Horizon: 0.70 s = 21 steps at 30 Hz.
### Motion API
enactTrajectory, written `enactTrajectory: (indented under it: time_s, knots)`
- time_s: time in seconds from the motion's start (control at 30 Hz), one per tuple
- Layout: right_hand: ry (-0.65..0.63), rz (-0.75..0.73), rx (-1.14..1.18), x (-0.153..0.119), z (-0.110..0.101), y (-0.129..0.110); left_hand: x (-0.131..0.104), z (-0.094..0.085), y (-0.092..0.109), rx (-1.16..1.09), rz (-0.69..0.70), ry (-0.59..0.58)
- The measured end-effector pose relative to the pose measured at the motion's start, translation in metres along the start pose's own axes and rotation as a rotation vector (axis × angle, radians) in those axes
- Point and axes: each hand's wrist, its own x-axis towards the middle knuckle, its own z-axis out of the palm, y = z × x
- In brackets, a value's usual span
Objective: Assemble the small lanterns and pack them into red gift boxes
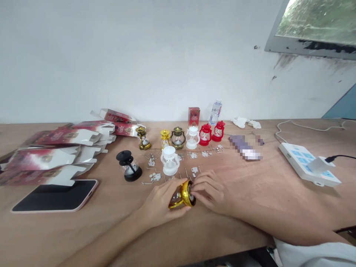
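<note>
A gold toy lantern (pixel 182 195) lies on its side above the wooden table, its base turned to the right. My left hand (pixel 162 198) is wrapped around its body. The fingers of my right hand (pixel 208 189) are pinched together at the lantern's underside; whatever they may hold there is hidden. Just beyond my hands stands a white lantern (pixel 170 161), with a black lantern (pixel 128 166) to its left. Small metal parts and bent wires (pixel 155 177) lie in groups around them.
Behind stand a white lantern (pixel 192 138), red lanterns (pixel 205 134) and bronze ones (pixel 178 137). Flattened red boxes (pixel 55 155) pile at left, near a phone (pixel 57 195). A power strip (pixel 308 163) lies right; a bottle (pixel 215 112) stands by the wall.
</note>
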Motion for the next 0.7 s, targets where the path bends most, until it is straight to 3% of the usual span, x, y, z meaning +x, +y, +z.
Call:
enactTrajectory:
  time_s: [0.23, 0.47, 0.7]
  knots:
    - [-0.038, -0.045, -0.072, 0.0004, -0.0006, 0.0001, -0.0019, 0.0012, -0.0013, 0.013, 0.02, 0.0]
    - [-0.067, -0.184, -0.224, 0.0005, -0.0025, 0.0021, 0.001, -0.0026, 0.0027, 0.032, 0.027, -0.005]
    - [-0.107, -0.186, -0.22, -0.0006, 0.0, 0.0048, 0.0, -0.0018, 0.0021, 0.035, 0.051, 0.009]
